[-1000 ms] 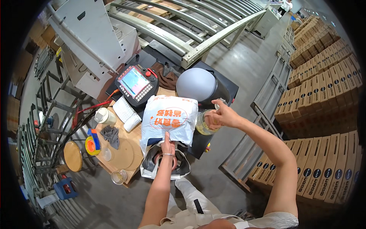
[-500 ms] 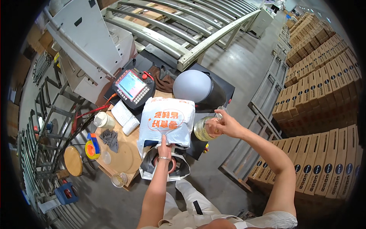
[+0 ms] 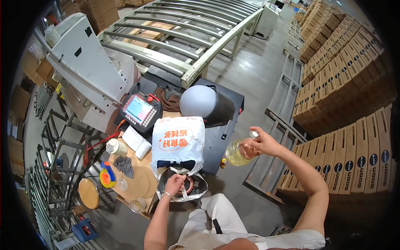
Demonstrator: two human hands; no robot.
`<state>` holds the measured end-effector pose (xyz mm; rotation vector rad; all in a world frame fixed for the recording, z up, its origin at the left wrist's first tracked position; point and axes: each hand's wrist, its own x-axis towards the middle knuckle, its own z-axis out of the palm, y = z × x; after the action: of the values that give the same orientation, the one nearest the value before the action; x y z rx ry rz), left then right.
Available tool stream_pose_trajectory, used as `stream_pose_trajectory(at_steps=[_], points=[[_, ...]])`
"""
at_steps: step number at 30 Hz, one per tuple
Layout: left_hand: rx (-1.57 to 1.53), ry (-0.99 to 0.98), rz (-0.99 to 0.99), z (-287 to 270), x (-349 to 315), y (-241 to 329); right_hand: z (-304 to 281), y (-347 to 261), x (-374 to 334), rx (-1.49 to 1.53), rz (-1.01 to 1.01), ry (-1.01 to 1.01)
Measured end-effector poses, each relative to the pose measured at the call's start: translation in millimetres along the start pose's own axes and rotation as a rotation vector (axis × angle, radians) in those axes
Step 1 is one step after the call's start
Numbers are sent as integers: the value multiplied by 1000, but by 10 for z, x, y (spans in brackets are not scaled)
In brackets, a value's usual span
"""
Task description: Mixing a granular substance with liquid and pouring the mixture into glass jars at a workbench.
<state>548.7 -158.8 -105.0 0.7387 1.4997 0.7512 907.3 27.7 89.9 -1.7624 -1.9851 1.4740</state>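
My right hand [image 3: 266, 143] grips a clear bottle [image 3: 238, 154] with pale yellow liquid in it, tilted and held out over the floor beside the table. My left hand [image 3: 176, 182] is closed in a pinch on the rim or handle of an open white plastic bag [image 3: 201, 194]. Inside this bag, a reddish ring [image 3: 190, 185] shows against a dark interior. Directly behind it stands a full white plastic bag [image 3: 179, 139] with orange print, dark cloth showing at its near edge.
A control pendant [image 3: 140, 111] with a lit screen, a grey-domed bin [image 3: 200, 102], a white jar [image 3: 116, 146], a grey rag [image 3: 123, 166] and a tape roll [image 3: 108, 177] crowd the table. A roller conveyor [image 3: 166, 50] stands behind; stacked cartons [image 3: 346, 166] line the right.
My left hand has left the front of the full bag and now pinches the open bag. My right hand has carried the bottle outward to the right and slightly nearer. The view has shifted.
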Motion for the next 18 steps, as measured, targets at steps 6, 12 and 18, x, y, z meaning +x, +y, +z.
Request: stream_pose_trajectory(at_steps=[6, 12, 18], points=[[-286, -211, 43, 508, 679, 801, -503, 243, -11, 21, -21, 47], [1151, 266, 599, 1627, 1806, 1945, -976, 690, 182, -64, -136, -67], [1727, 419, 683, 1495, 3042, 1806, -1394, 654, 536, -190, -97, -296]])
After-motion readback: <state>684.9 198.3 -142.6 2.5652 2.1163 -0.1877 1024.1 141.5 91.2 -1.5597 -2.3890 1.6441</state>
